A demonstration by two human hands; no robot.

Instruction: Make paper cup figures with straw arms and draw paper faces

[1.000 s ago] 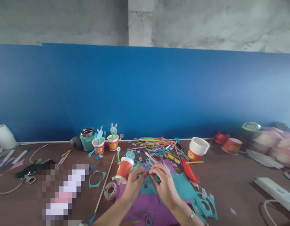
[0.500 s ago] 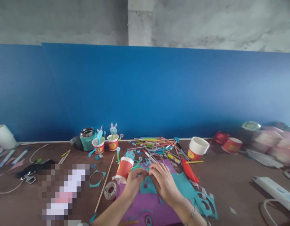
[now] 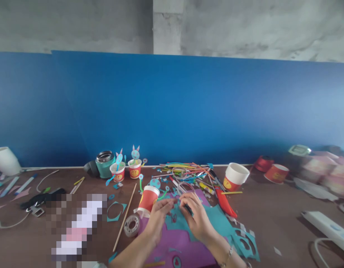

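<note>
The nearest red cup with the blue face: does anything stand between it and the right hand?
Yes: the left hand lies between the right hand and that cup; a green arm sticks out on that side.

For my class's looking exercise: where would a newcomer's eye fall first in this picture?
Probably on the bright blue partition behind the table, spanning the view's width. Next, perhaps, the left hand and right hand, close together over a purple sheet and a teal sheet at lower centre. Left of centre, at the table's back, two red-and-white paper cups hold light-blue rabbit-eared figures.
</note>
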